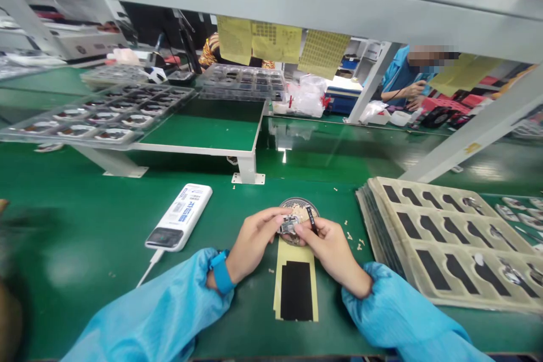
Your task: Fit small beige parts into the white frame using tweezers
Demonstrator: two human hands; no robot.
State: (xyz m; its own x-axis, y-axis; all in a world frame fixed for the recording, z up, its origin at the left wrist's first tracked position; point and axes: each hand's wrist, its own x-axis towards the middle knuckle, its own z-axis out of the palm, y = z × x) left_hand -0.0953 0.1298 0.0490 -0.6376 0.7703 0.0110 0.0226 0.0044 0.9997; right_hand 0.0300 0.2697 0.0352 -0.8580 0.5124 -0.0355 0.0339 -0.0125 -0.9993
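pinching small metal part [289, 225] between left hand [251, 240] and right hand [330, 246], with black strip [312, 220] in the latter, over round dish [297, 202] at near middle, probably light, stiff and a bit fragile, best held by its edges

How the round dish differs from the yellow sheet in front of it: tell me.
The round dish is circular with a grey rim; the yellow sheet is long and straight-edged.
The dish holds small pale pieces; the sheet bears a black patch.
The dish is partly hidden behind the metallic part; the sheet lies nearer the wearer.
Both are on the green bench.
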